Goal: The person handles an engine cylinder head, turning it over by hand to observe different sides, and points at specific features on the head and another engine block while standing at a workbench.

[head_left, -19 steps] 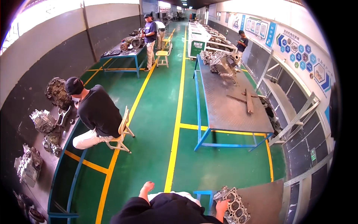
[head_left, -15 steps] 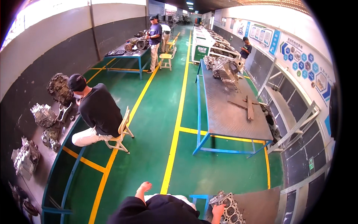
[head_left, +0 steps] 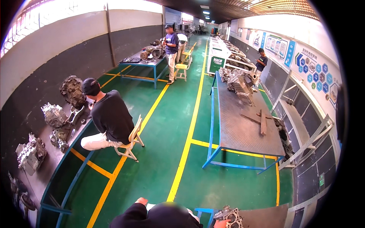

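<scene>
At the lower edge, my left hand (head_left: 142, 201) is held out over the green floor beside my light trousers, fingers loosely bent, with nothing visible in it. My right hand (head_left: 222, 223) touches a grey engine block (head_left: 235, 219) with round bores, its fingers on the top near the bores and partly cut off by the frame's edge. The block lies on a brown metal bench (head_left: 262, 218) with a blue frame at my right.
A seated person (head_left: 110, 117) works among gearbox housings (head_left: 32, 152) on the left bench. A steel table (head_left: 247, 135) with an engine (head_left: 239, 85) stands ahead right, beside a shelf rack (head_left: 298, 117). Standing people (head_left: 171, 43), yellow chairs (head_left: 181, 67) and more benches line the aisle.
The view has tilted upward, so the room sits lower and slightly right in the picture, and both my hands are nearer the lower edge. My right hand stays on the engine block.
</scene>
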The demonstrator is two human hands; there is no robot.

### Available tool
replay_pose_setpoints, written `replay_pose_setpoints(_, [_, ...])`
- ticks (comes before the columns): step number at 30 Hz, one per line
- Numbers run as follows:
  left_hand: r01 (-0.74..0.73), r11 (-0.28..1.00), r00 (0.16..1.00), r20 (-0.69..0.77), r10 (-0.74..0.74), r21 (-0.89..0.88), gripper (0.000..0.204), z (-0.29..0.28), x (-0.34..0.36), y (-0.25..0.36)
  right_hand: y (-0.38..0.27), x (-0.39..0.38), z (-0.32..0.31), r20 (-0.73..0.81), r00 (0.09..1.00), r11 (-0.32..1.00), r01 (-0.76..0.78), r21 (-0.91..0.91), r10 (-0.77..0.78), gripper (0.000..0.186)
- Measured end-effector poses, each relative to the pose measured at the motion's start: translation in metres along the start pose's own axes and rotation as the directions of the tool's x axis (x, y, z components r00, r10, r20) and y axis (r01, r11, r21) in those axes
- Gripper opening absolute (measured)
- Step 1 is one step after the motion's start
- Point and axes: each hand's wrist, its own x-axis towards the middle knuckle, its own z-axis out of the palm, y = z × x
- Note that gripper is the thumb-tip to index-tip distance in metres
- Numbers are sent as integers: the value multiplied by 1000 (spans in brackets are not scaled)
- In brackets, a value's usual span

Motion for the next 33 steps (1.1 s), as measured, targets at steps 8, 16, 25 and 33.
replay_pose_setpoints(8, [43,994,995,94,-34,-99,32,-12,-7,11,6,6,16,-36,999,1000,0,-25,-1,83])
replay_pose_setpoints(16, [22,998,995,95,-16,-63,31,-21,-26,33,56,58,107,-338,920,974,-224,-33,200,95])
replay_pose_setpoints(25, [-22,999,988,152,29,-45,33,-35,-32,42,11,14,40,-205,960,980,-173,99,191,90])
replay_pose_setpoints(33, [2,991,985,172,21,-132,34,-39,-32,30,-9,12,28,-147,935,924,-278,261,323,88])
